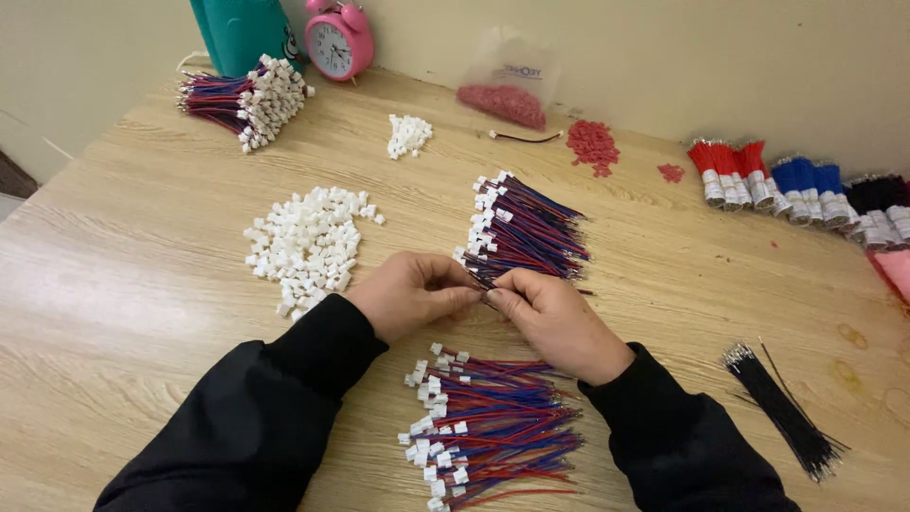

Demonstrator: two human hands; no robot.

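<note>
My left hand point(409, 294) and my right hand point(553, 318) meet over the middle of the wooden table point(123, 284), fingertips pinched together on a small wired connector point(482, 290) with red and blue leads. Just beyond them lies a pile of wired connectors point(526, 230) with white plugs. A second pile of the same wired connectors point(488, 427) lies between my forearms, near the front edge. A heap of loose white plastic housings point(308, 245) sits left of my left hand.
At the back are a bundled batch of wired connectors point(245, 100), a small heap of white housings point(409, 135), a pink alarm clock point(338, 40), a teal container point(242, 30), a bag of red parts point(504, 90), loose red parts point(592, 144). Red, blue and black wire bundles point(801, 185) line the right; black wires point(782, 408) lie front right.
</note>
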